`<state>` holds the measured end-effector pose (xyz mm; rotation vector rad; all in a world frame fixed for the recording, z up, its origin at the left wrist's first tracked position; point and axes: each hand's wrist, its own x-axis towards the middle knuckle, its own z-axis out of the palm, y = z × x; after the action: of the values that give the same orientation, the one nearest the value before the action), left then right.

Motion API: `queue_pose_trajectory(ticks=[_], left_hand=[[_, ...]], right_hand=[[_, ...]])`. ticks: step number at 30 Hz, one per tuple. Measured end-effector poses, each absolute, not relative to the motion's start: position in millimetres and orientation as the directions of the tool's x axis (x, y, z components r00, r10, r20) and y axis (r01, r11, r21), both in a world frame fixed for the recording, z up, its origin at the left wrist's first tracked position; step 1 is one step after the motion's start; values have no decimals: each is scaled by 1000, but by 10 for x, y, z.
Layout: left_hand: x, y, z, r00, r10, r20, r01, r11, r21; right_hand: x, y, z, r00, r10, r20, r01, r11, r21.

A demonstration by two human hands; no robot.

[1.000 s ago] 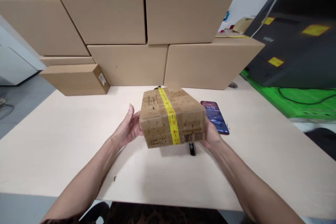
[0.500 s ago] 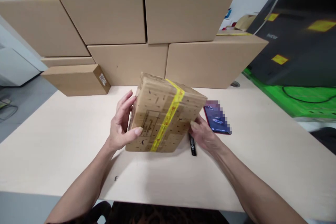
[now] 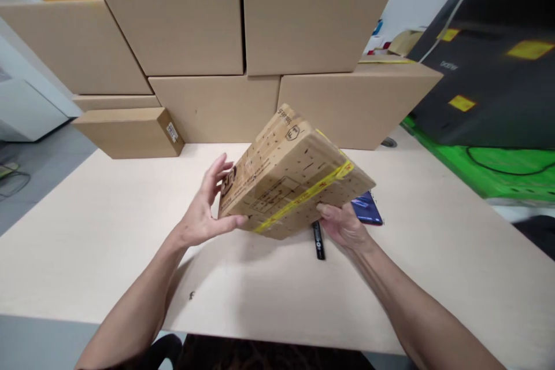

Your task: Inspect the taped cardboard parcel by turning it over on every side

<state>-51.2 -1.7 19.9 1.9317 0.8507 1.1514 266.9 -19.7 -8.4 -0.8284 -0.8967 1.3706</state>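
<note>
A flat brown cardboard box (image 3: 290, 179) with black print and a strip of yellow tape is held tilted above the table (image 3: 130, 266). My left hand (image 3: 207, 208) grips its lower left corner, thumb on the near face and fingers behind the side. On the lower right edge, my right hand (image 3: 344, 222) is closed with the thumb on the near face; its other fingers are mostly hidden under the box. A black marker-like stick (image 3: 318, 241) lies on the table beside my right hand. Partly covered by the box, a phone (image 3: 367, 210) lies farther right.
Large cardboard boxes (image 3: 208, 110) are stacked along the table's back. A smaller carton (image 3: 125, 134) stands at the back left. At the right is a dark cabinet-like object (image 3: 485, 69) with yellow labels, above a green surface (image 3: 485, 167) with a black cable.
The box has been turned and tipped, bringing its printed left side into view and its far end to the right. It covers more of the phone.
</note>
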Motion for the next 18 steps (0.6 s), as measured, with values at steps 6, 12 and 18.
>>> queue_pose_trajectory(ticks=[6,12,18], left_hand=[[-568,132,212,102,745,659,44,-665,746],[-575,194,45,318,875,364,88,-410,908],[-483,213,37,361,905,223,143,-290,946]], right_hand=[[2759,-65,-190,118,992,39,-430,86,-899],[2681,-42,-156,2,988,154,-340,145,-929],[2674,-66,-174,-78,982,171,-358,133,-924]])
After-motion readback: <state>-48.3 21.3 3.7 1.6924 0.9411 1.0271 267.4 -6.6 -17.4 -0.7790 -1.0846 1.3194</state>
